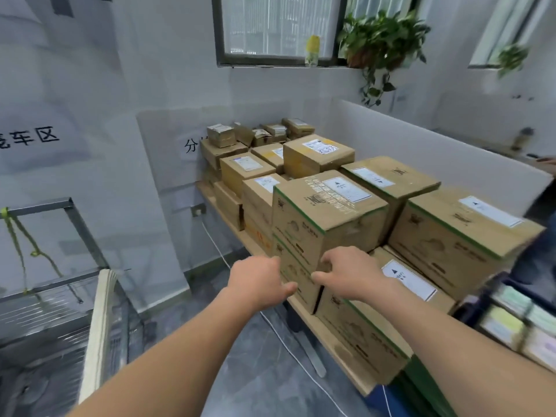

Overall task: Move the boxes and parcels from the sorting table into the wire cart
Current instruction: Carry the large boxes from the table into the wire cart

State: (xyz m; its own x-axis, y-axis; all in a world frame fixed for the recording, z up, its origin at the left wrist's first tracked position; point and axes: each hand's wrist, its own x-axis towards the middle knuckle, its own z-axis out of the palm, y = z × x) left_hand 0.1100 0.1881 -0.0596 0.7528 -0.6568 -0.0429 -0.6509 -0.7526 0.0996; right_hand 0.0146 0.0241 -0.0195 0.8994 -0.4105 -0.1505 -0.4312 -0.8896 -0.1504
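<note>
Nothing visibly loaded; boxes [328, 206] crowd the sorting table [304, 308], wire cart [60, 296] waits left. Your left hand [258, 281] and right hand [349, 273] reach the lower front box [296, 270], fingers loosely curled, gripping nothing

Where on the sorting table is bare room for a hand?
Only a thin wooden strip of the table edge before the front box, and another left of the rear boxes. Elsewhere boxes crowd together.
</note>
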